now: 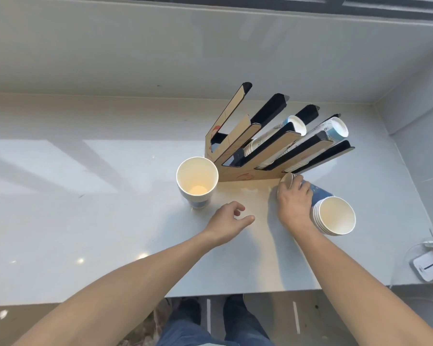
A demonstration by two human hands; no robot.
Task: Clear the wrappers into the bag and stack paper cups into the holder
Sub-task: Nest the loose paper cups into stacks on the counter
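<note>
A wooden cup holder (248, 176) with several slanted black channels stands on the counter. Two right-hand channels hold rows of paper cups (336, 127). My right hand (294, 201) grips a lying stack of nested blue-patterned paper cups (334, 218). The stack's open mouth faces me and its base end points at the holder's foot. Another stack of white paper cups (197, 181) stands upright left of the holder. My left hand (229, 224) hovers over the counter between the two stacks, fingers loosely curled, holding nothing. No wrappers or bag are in view.
The pale counter (85, 221) runs left, with its front edge near me. A wall rises behind the holder and a side wall at right. A white charger block with cables (429, 265) lies at the right edge.
</note>
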